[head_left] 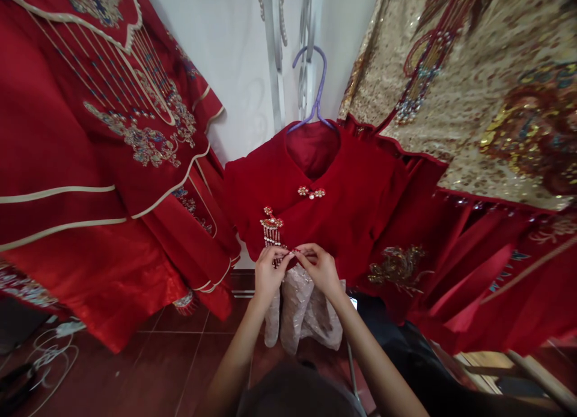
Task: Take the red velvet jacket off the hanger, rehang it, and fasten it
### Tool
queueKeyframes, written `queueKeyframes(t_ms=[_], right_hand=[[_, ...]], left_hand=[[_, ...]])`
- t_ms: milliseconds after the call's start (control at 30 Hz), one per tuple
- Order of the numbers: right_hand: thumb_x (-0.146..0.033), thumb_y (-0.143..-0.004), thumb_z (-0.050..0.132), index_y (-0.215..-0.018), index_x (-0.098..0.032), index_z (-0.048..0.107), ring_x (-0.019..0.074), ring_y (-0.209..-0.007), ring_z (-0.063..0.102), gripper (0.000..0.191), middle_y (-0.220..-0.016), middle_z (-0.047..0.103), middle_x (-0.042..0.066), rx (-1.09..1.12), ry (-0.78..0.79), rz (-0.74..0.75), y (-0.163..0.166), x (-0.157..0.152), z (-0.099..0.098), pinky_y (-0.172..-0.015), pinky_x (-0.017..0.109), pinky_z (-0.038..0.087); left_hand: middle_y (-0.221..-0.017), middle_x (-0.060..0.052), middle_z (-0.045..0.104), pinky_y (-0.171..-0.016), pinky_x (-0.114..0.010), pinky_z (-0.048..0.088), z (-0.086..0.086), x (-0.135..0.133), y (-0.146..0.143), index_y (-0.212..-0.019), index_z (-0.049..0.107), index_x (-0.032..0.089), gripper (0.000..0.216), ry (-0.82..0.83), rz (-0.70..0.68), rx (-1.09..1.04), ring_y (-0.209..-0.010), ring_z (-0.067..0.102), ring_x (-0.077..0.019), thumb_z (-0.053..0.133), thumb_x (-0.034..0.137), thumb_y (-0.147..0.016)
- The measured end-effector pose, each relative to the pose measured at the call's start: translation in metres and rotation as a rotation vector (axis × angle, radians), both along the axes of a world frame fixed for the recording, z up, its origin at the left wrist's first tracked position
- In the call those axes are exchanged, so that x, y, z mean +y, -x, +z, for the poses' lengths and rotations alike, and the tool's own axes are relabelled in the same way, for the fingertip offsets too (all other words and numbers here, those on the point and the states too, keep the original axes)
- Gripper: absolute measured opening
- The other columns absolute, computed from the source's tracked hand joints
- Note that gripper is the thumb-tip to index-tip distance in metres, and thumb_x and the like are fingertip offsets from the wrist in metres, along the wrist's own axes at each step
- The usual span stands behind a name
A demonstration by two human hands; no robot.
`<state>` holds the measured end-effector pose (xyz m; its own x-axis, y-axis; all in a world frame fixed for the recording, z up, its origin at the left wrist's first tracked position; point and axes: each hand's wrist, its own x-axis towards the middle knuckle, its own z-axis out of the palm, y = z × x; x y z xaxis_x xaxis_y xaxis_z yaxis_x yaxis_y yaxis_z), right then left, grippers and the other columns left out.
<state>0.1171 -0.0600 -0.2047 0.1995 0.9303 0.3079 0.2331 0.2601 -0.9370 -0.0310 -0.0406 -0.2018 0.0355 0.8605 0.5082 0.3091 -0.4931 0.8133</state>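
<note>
The red top (324,225) is hung from a purple hanger (321,86) and flanked by gowns (148,182). Near its lower edge, beside a tasselled brooch (271,223), a small red piece (294,252) is pinched by the left hand (269,271) and right hand (321,267). Open floor (180,357) is seen below.

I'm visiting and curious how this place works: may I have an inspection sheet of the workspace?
Surface: reddish tiled floor.
Job's things: red garment on purple hanger, with beaded clasp and tasselled ornament.
Clutter: dark item, lower left; identity unclear.
Hands: left hand and right hand pinch the red garment's lower front; detail unclear.
Cables: white cables tangled on the floor.
Surroundings: embroidered costume left, gold sequinned garment right, pale wall behind.
</note>
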Motion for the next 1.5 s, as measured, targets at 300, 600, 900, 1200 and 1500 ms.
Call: queueKeyframes(t_ms=[300,600,900,1200,1500], right_hand=[[-0.038,-0.076,0.070,-0.088,-0.018,0.070,0.0177,-0.079,0.069,0.023,-0.086,0.073,0.006,0.081,0.120,0.218,-0.024,-0.015,0.033,-0.079,0.033,0.057],[-0.032,-0.075,0.075,-0.088,-0.020,0.070,0.0139,-0.079,0.066,0.018,-0.085,0.070,0.002,0.218,0.183,0.472,-0.061,-0.040,0.063,-0.079,0.029,0.054],[-0.029,-0.075,0.077,-0.087,-0.020,0.070,0.0114,-0.081,0.063,0.017,-0.087,0.069,0.001,0.290,0.207,0.515,-0.049,-0.037,0.058,-0.081,0.027,0.049],[-0.032,-0.076,0.076,-0.089,-0.019,0.069,0.0116,-0.080,0.062,0.020,-0.086,0.067,0.001,0.240,0.230,0.538,-0.047,-0.038,0.066,-0.080,0.027,0.048],[-0.028,-0.076,0.077,-0.086,-0.017,0.065,0.0091,-0.070,0.061,0.019,-0.078,0.067,0.001,0.180,0.395,0.714,-0.086,-0.066,0.087,-0.066,0.022,0.046]], left_hand=[[-0.089,-0.006,0.069,-0.072,-0.026,0.055,0.029,0.004,-0.008,-0.095,0.067,0.017,0.032,0.263,-0.114,-0.386,-0.082,0.065,-0.0157,0.076,0.038,-0.073],[-0.083,-0.007,0.073,-0.082,-0.033,0.054,0.084,0.025,-0.013,-0.083,0.069,0.012,0.035,0.511,-0.143,-0.893,-0.076,0.068,-0.0152,0.081,0.039,-0.064],[-0.086,-0.005,0.074,-0.072,-0.024,0.051,0.079,0.021,-0.015,-0.083,0.073,0.015,0.029,0.463,-0.102,-0.873,-0.073,0.067,-0.0114,0.081,0.035,-0.062],[-0.070,0.001,0.068,-0.049,-0.019,0.039,0.078,0.026,-0.034,-0.078,0.067,0.017,0.021,0.483,0.034,-0.840,-0.054,0.058,-0.0093,0.068,0.037,-0.072],[-0.097,-0.005,0.063,-0.065,-0.023,0.046,0.132,0.033,-0.040,-0.106,0.065,0.023,0.022,-0.338,-0.027,0.187,-0.086,0.056,-0.0157,0.056,0.036,-0.091]])
